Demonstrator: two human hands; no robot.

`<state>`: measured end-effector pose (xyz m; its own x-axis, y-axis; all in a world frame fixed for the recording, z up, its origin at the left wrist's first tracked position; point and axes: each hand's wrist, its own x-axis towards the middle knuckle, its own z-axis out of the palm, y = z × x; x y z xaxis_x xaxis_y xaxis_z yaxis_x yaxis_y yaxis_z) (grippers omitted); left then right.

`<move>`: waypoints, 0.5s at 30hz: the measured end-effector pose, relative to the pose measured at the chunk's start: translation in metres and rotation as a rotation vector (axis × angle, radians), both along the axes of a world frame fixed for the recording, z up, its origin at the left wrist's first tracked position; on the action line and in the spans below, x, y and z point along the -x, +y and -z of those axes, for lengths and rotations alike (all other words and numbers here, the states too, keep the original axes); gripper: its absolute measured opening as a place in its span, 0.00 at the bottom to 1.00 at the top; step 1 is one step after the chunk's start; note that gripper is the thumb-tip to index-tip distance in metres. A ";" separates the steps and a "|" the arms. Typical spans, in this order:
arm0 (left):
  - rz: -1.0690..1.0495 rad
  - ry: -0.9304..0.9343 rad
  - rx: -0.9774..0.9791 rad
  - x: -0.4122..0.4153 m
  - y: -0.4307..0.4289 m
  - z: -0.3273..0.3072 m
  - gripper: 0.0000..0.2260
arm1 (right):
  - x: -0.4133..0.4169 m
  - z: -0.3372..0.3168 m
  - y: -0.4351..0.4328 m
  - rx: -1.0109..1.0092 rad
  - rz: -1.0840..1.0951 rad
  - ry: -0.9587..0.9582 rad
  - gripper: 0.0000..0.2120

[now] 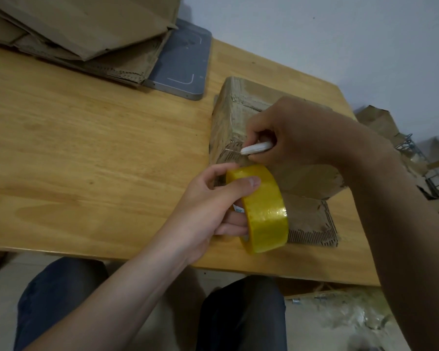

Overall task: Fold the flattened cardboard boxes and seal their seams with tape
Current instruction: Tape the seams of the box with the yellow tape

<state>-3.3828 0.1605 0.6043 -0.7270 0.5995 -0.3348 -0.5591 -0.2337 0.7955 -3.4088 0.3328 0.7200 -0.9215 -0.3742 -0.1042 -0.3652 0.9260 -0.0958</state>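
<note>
My left hand [208, 206] grips the yellow tape roll [264, 211], fingers curled round it. My right hand [297, 133] pinches a white cutter [256, 148] against the strip on the folded box [228, 117], near the worktop's [99, 148] right edge. This seam looks nearly sealed. One flap [309, 224] lies open, and the flattened boxes [74, 29] at the far left corner are not yet folded.

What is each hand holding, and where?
Left hand grips the yellow tape roll, thumb on its outer band. Right hand holds a white cutter by its back end.
</note>
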 end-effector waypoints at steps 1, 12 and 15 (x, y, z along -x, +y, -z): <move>-0.001 0.002 0.007 0.000 0.000 0.000 0.23 | -0.001 -0.002 0.003 0.021 0.014 -0.007 0.03; -0.066 0.061 0.070 -0.013 0.005 -0.007 0.22 | -0.019 0.003 0.026 0.121 0.127 0.124 0.06; -0.111 0.068 0.104 -0.017 -0.002 -0.012 0.20 | -0.025 0.006 0.026 0.185 0.133 0.182 0.03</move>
<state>-3.3653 0.1586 0.6160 -0.8096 0.4791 -0.3390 -0.4788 -0.2051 0.8536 -3.3839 0.3591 0.7145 -0.9611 -0.2458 0.1260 -0.2681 0.9399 -0.2113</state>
